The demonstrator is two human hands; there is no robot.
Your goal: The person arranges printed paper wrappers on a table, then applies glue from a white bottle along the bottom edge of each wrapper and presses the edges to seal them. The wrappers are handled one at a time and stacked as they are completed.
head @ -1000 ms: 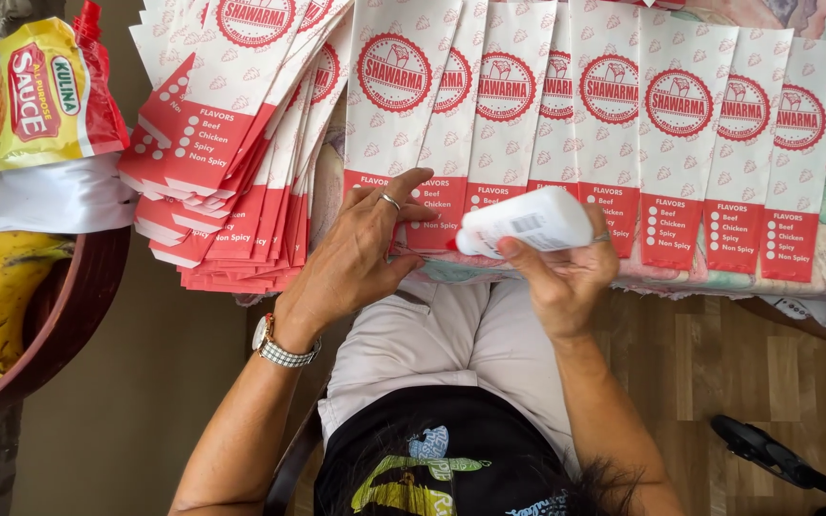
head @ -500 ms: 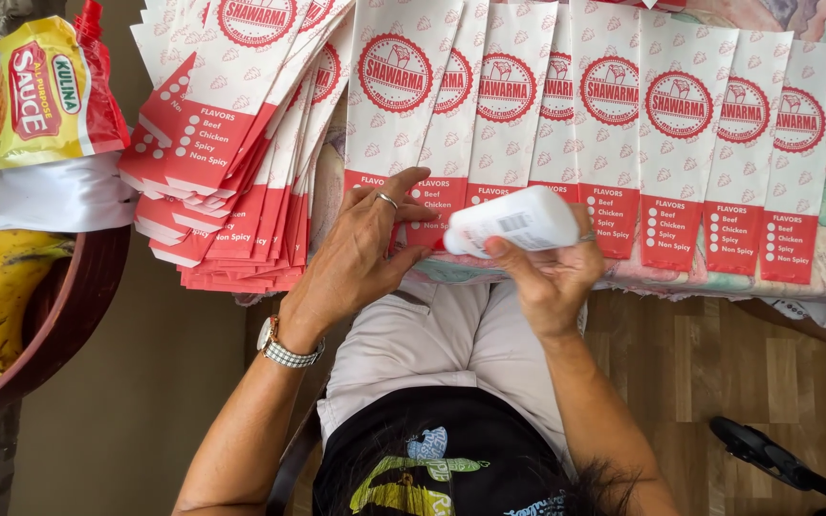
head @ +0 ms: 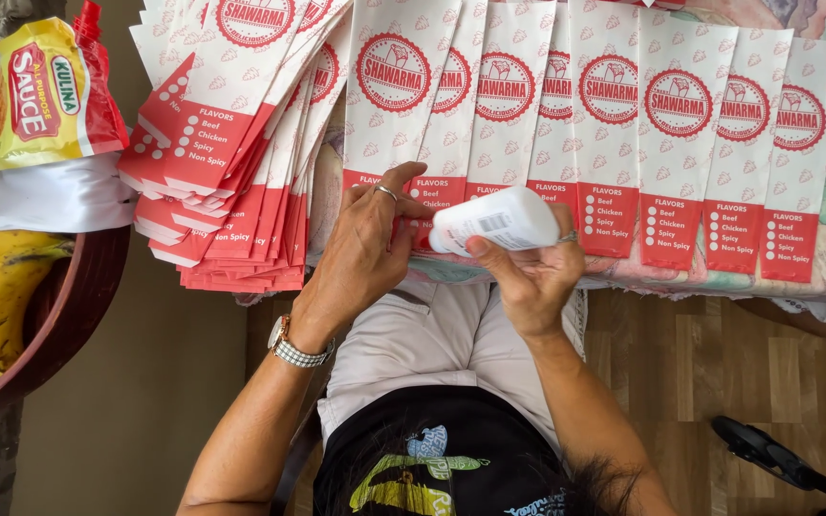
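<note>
My right hand (head: 528, 282) grips a small white plastic bottle (head: 499, 220), lying sideways with its tip pointing left. My left hand (head: 365, 253), with a ring and a metal wristwatch (head: 293, 349), has its thumb and fingers closed around the bottle's left end, hiding the tip. Both hands hover over the lower red ends of a row of white-and-red paper bags (head: 681, 143) laid overlapping on a patterned cloth.
A thick fanned stack of the same paper bags (head: 231, 191) lies at the left. Further left a dark wooden bowl (head: 69, 315) holds bananas (head: 2, 296) and a yellow-red sauce pouch (head: 31, 96). A black object (head: 776, 459) rests on the wooden floor at lower right.
The right hand has brought the bottle a little left and down, against the left hand. The left hand's fingers have closed on the bottle's tip.
</note>
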